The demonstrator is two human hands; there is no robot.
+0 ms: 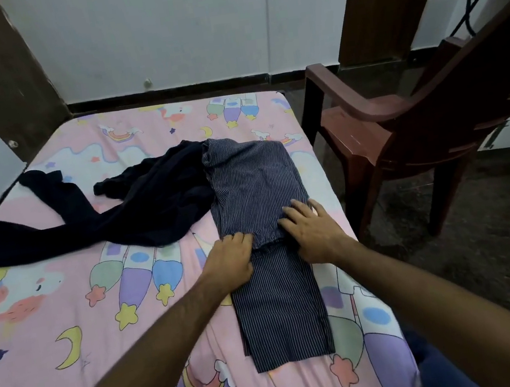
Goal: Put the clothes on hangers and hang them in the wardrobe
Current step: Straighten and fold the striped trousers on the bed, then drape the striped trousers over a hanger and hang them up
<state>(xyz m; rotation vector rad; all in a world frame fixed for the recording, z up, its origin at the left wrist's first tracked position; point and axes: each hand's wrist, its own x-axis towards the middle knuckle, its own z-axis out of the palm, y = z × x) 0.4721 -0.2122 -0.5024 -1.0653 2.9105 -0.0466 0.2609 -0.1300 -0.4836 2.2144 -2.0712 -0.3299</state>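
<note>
Both hands (271, 250) on striped garment (256, 186), mid-fold

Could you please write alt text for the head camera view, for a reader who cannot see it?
A person's left hand and right hand press on a striped navy garment lying folded on a bed with a pink cartoon sheet. A dark navy garment lies crumpled beside it, touching it, and a brown plastic chair stands to the bed's right.
</note>
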